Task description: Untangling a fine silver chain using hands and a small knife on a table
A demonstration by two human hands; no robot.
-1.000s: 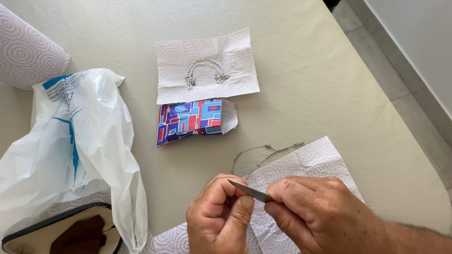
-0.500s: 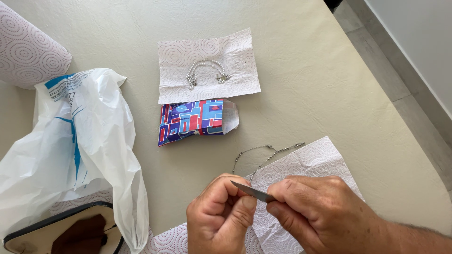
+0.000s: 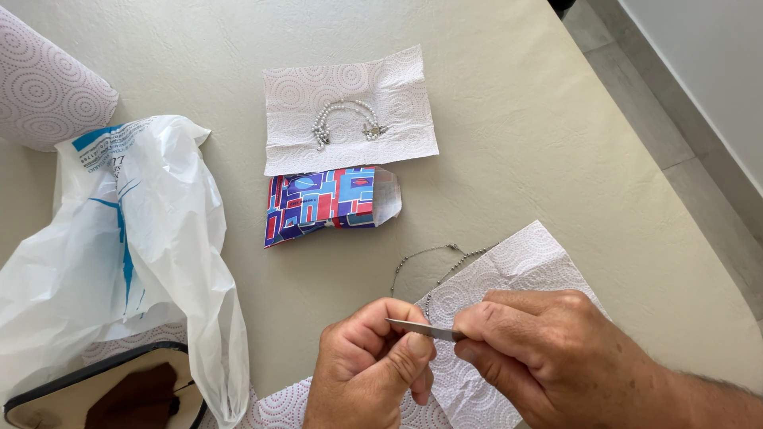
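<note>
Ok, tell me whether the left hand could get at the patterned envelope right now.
Probably yes. The left hand lies below the patterned envelope with only bare table between them, though its fingers are pinching something against the metal tool.

A thin, flat metal blade [image 3: 421, 328] lies nearly level between the two hands, pinched at its right end by the right hand [image 3: 548, 357] with its point at the left hand [image 3: 369, 369]. A fine beaded chain [image 3: 433, 266] trails just above both hands, partly on the paper towel [image 3: 524, 266] beneath the right hand.

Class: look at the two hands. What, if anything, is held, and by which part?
A thin metal blade: right hand pinches one end, left hand the other.
</note>
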